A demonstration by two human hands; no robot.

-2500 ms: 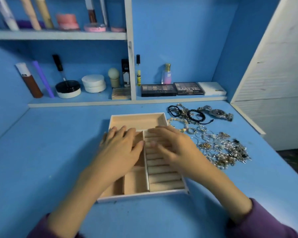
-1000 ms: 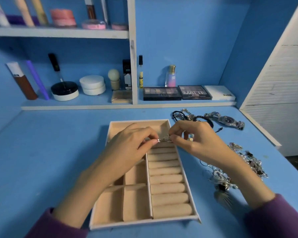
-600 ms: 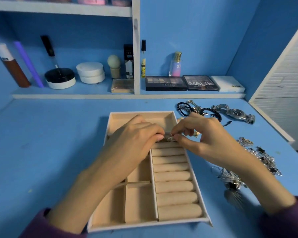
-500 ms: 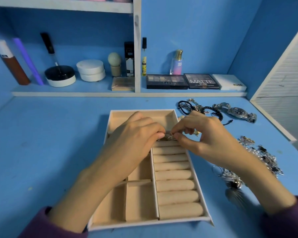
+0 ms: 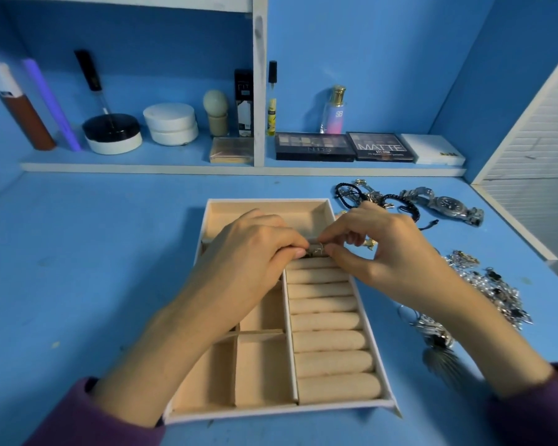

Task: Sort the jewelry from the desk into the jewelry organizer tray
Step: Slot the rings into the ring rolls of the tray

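Both hands, left hand (image 5: pixel 255 252) and right hand (image 5: pixel 384 252), pinch a small silver ring (image 5: pixel 316 251); press it gently between the beige padded rolls (image 5: pixel 322 304).

The tray (image 5: pixel 271 413) sits on the desk (image 5: pixel 94 268); a jewelry heap (image 5: pixel 484 284) lies to its right, bracelets (image 5: pixel 351 193) and a watch (image 5: pixel 448 206) behind that heap; a shelf (image 5: pixel 174 167) runs behind all; over the tray's far end, left hand (image 5: pixel 252 249) and right hand (image 5: pixel 387 249) pinch a ring (image 5: pixel 316 251).
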